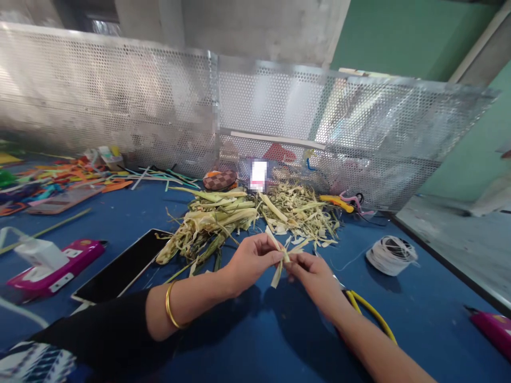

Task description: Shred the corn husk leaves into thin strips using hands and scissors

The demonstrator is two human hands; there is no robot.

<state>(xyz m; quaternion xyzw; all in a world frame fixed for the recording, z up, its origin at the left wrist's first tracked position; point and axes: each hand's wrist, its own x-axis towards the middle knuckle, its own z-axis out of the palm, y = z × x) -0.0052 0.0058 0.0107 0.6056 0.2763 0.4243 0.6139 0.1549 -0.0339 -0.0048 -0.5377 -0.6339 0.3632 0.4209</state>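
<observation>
Over a blue table (247, 340), my left hand (251, 260) and my right hand (313, 276) meet and both pinch one pale dried leaf strip (279, 260). The strip's ends stick out above and below the fingers. My left wrist wears a gold bangle (171, 307) under a black sleeve. Just beyond the hands lies a heap of green and straw-coloured leaf strips (239, 221). Yellow-handled pliers (369, 311) lie under my right forearm, partly hidden.
A coil of white cord (391, 254) lies at the right. At the left lie a dark tablet (123, 266) and a pink case (59, 263). Coloured strips (59, 181) cover the far left. A perforated metal screen (279, 117) closes the back. The table edge runs along the right.
</observation>
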